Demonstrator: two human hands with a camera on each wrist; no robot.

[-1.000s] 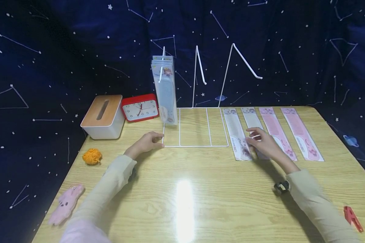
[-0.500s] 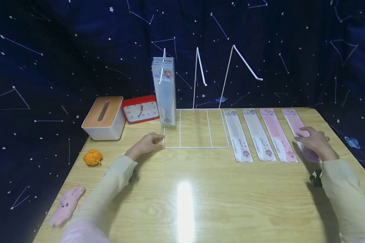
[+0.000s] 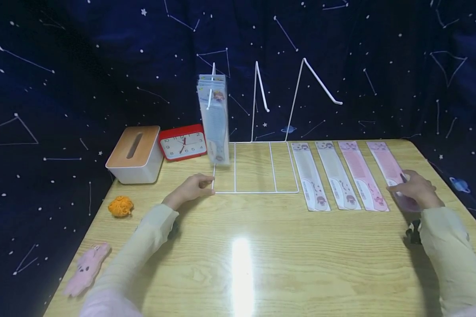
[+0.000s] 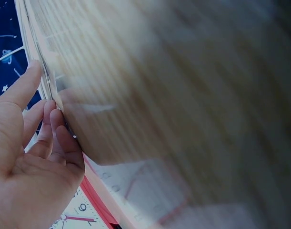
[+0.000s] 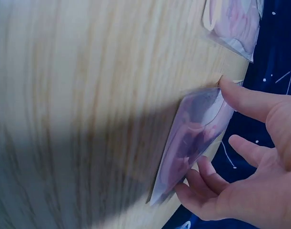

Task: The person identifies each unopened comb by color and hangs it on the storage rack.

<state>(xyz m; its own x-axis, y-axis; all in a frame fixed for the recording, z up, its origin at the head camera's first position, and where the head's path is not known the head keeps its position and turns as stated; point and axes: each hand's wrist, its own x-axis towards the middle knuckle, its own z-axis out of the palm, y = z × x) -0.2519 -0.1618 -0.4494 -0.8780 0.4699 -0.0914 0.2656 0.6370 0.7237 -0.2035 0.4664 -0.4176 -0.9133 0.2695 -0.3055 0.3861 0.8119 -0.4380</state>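
Observation:
My left hand (image 3: pixel 188 190) pinches the left side wire of a white wire display rack (image 3: pixel 258 192), near its front corner. In the left wrist view the thumb and fingertips meet at that thin wire. Several packaged blue combs (image 3: pixel 216 125) hang on the rack's left hook. At the far right, my right hand (image 3: pixel 417 189) spans the rightmost packaged pink comb (image 3: pixel 384 160), covering its lower half. The right wrist view has the thumb at one long edge of this pack (image 5: pixel 190 143) and the fingers at the other.
Two packaged whitish combs (image 3: pixel 311 176) and another packaged pink comb (image 3: pixel 362 176) lie beside the rack. Left of it stand a red alarm clock (image 3: pixel 184 143) and a tissue box (image 3: pixel 139 171). An orange yarn ball (image 3: pixel 120 206) and a pink plush (image 3: pixel 87 269) lie along the left edge.
My right hand has moved right, from over the whitish combs to the rightmost pink comb, and its fingers have come down onto that pack. The left hand stays at the rack.

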